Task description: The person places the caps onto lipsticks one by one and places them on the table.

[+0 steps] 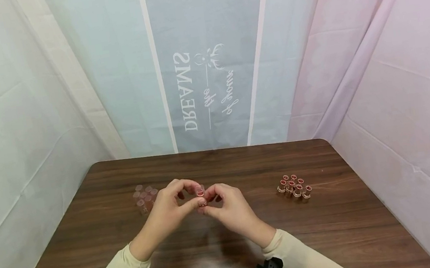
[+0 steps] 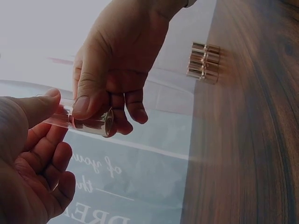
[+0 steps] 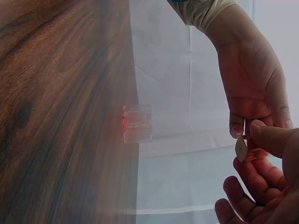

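Observation:
Over the middle of the table, both hands hold one small lipstick tube (image 1: 200, 192) between them. My left hand (image 1: 167, 208) pinches its clear cap (image 2: 58, 120) between thumb and fingers. My right hand (image 1: 231, 205) grips the shiny rose-gold base (image 2: 95, 126) with thumb and fingertips. Cap and base are in line and touching in the left wrist view; fingers hide how far the cap sits over the base. The right wrist view shows the flat end of the base (image 3: 240, 149).
Clear caps (image 1: 145, 195) stand grouped on the dark wooden table (image 1: 186, 166), left of my left hand. Several rose-gold lipstick bases (image 1: 293, 187) with red inner rings stand close together on the right. A printed cloth (image 1: 201, 15) hangs behind, with pale cloth at both sides.

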A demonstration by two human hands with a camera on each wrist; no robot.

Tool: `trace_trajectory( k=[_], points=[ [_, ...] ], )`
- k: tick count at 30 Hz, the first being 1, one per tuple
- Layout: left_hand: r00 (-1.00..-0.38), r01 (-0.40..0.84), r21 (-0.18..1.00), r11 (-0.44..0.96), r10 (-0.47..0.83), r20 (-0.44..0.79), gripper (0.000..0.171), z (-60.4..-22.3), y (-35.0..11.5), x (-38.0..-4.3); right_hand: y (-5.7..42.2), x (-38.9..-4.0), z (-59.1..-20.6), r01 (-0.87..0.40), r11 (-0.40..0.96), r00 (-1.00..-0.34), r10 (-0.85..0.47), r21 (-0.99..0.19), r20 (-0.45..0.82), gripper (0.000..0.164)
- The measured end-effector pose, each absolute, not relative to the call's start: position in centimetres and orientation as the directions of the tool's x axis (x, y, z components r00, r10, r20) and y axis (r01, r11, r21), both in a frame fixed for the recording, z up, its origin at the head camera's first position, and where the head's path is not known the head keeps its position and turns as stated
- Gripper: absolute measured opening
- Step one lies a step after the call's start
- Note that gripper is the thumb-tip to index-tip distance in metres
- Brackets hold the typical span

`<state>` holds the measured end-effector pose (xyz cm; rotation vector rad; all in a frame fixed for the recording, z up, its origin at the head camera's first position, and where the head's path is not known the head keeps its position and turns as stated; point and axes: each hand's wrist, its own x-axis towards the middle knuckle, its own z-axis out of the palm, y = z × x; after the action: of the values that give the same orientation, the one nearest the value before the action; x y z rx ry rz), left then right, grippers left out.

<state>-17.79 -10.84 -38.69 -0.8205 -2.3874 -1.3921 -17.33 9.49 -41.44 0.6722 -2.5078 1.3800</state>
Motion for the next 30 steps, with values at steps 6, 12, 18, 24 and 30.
trace_trajectory(
  k=[6,12,18,24,30],
  points=[
    [-0.817,0.574,0.712,0.404,0.332,0.471,0.022,-39.2,-11.0,-18.0,9.5,-17.7,-41.3,-0.472,0.494,-0.879,-0.324,-0.73,0.35,0.023],
    [-0.813,0.582,0.693,0.426,0.338,0.474,0.024,-39.4,-11.3,-18.4,9.5,-18.3,-41.6,-0.478,0.513,-0.875,-0.344,-0.713,0.34,0.023],
    [-0.817,0.576,0.674,0.463,0.329,0.473,0.027,-39.1,-11.9,-18.9,9.3,-19.2,-41.3,-0.471,0.536,-0.881,-0.332,-0.701,0.338,0.022],
    [-0.843,0.538,0.672,0.51,0.302,0.446,0.03,-38.9,-12.7,-19.3,9.0,-21.6,-41.3,-0.433,0.533,-0.9,-0.288,-0.726,0.326,0.023],
    [-0.857,0.516,0.681,0.521,0.314,0.409,0.03,-39.3,-13.2,-19.1,8.2,-25.1,-42.0,-0.378,0.535,-0.926,-0.242,-0.756,0.291,0.024]
  ],
)
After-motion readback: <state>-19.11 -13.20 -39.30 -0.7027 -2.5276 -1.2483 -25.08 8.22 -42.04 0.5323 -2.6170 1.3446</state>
